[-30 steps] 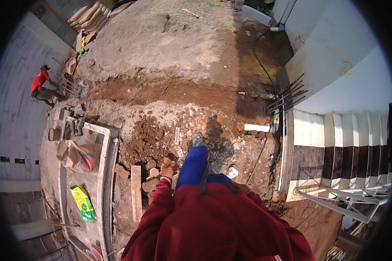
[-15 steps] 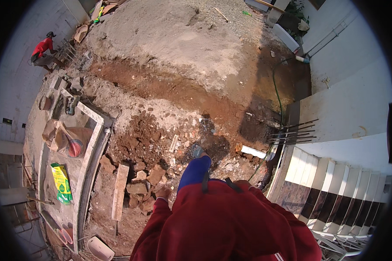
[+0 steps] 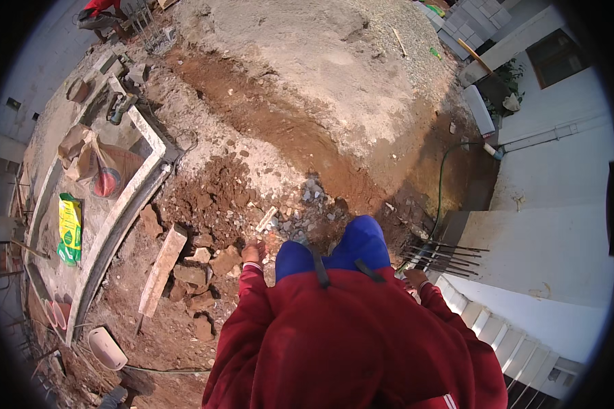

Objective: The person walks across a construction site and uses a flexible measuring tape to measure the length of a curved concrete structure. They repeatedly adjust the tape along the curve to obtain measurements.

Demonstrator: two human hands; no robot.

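My left hand [image 3: 254, 251] hangs beside my blue-clad left leg, above broken stones and soil. Its fingers look loosely apart, with nothing seen in them. On the other side, my right hand [image 3: 414, 277] hangs at my right thigh, close in view to several protruding rebar rods [image 3: 450, 256]. It appears loosely open too, though small and partly shaded, and I see nothing held. Both arms wear dark red sleeves. Below the left hand lie a pale stick-like piece [image 3: 267, 219] and brown rock chunks [image 3: 191, 275].
A concrete-edged frame [image 3: 119, 238] at left surrounds a torn paper sack [image 3: 119, 170] and a yellow-green bag [image 3: 69, 228]. A wooden plank [image 3: 162, 269] stands nearer. A shallow trench [image 3: 286, 129] crosses ahead. A green hose [image 3: 441, 170] runs right, beside white walls. A person in red [image 3: 102, 17] works far left.
My view has shifted and turned; the far-left person sits higher in the picture. Both knees now show, and my right hand has come into sight. The left hand swung slightly forward.
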